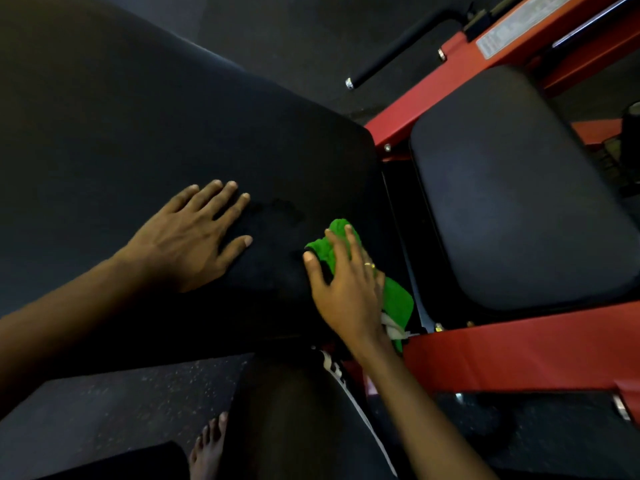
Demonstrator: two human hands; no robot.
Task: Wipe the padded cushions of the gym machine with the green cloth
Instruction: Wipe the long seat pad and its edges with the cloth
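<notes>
The left hand lies flat, fingers spread wide, on the big matte black cushion. At that cushion's 4 o'clock edge, the right hand presses the bunched, fuzzy green cloth with straight fingers. A smaller rounded cushion sits at 3 o'clock in a red frame.

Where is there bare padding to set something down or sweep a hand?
The small black padded seat cushion, inside the red steel frame, is bare. So is the large black padded cushion beyond the left hand. Crowded: its edge, where the right hand presses the green cloth.
</notes>
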